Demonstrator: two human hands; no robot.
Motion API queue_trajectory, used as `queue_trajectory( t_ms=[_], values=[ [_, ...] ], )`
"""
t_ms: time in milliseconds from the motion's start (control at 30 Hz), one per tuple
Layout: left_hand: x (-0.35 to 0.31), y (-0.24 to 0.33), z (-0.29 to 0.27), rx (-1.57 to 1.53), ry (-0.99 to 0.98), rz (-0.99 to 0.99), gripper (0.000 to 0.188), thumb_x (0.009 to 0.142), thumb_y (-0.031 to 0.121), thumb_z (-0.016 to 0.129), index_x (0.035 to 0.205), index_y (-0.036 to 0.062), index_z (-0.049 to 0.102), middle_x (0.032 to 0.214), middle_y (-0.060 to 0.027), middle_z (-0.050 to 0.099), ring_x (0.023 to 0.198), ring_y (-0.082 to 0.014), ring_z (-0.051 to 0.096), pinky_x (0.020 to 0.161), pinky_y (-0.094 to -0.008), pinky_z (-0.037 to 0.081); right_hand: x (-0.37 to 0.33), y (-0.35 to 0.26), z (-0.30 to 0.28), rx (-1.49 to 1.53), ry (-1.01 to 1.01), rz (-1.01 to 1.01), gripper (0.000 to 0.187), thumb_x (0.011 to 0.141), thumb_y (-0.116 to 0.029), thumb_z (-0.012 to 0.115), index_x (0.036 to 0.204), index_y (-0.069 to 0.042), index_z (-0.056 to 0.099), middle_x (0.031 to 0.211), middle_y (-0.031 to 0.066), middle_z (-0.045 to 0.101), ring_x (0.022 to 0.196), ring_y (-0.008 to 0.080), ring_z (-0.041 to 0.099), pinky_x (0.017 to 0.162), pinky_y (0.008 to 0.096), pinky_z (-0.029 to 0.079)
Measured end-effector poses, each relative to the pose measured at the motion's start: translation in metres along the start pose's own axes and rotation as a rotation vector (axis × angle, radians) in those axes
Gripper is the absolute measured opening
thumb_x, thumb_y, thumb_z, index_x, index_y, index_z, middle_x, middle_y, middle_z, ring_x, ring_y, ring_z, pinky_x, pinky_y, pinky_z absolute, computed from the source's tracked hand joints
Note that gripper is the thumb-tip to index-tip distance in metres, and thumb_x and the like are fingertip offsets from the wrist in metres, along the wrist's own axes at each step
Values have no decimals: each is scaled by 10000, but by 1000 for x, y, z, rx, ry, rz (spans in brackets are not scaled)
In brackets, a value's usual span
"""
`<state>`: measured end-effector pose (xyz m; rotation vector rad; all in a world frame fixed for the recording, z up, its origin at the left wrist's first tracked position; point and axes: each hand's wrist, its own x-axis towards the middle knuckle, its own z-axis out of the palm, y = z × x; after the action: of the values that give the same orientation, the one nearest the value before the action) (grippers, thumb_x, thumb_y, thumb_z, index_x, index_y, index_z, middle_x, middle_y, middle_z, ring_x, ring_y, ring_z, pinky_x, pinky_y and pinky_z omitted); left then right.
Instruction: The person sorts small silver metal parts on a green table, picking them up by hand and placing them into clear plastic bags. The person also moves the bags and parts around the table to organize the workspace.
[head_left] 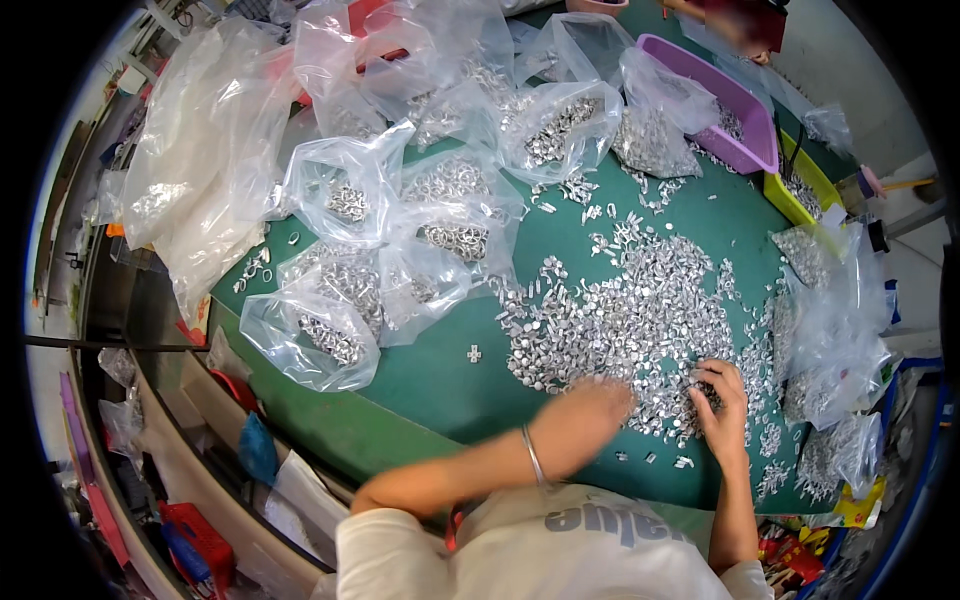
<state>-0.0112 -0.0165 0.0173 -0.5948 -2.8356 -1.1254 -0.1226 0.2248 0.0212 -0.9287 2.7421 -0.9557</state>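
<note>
A broad pile of small silvery metal parts (pixel 640 310) lies spread over the green tabletop. My left hand (pixel 598 403) is at the near edge of this pile. Motion smears its fingers, so what they hold cannot be seen; a bracelet (pixel 533 455) circles that wrist. At the pile's near right side rests my right hand (pixel 726 400), thumb and fingers curved and apart above the loose parts, with nothing plainly gripped. Left of the pile, a small cross-shaped cluster of parts (pixel 474 353) sits alone on the table.
Clear plastic bags of metal parts (pixel 350 200) crowd the far left, with more bags (pixel 835 380) along the right edge. A purple basin (pixel 745 148) and a yellow-green basket (pixel 795 205) stand far right. Another person's hand (pixel 735 30) shows at the top.
</note>
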Motion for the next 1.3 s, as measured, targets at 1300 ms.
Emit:
queue_trajectory(
  t_ms=[1300],
  values=[
    [204, -231, -148, 488, 221, -520, 188, 841, 39, 472, 972, -15, 594, 995, -250, 630, 944, -395, 621, 811, -458, 495, 29, 15, -6, 51, 175, 16, 92, 781, 15, 632, 872, 3, 642, 902, 137, 641, 834, 301, 589, 773, 372, 423]
  ],
)
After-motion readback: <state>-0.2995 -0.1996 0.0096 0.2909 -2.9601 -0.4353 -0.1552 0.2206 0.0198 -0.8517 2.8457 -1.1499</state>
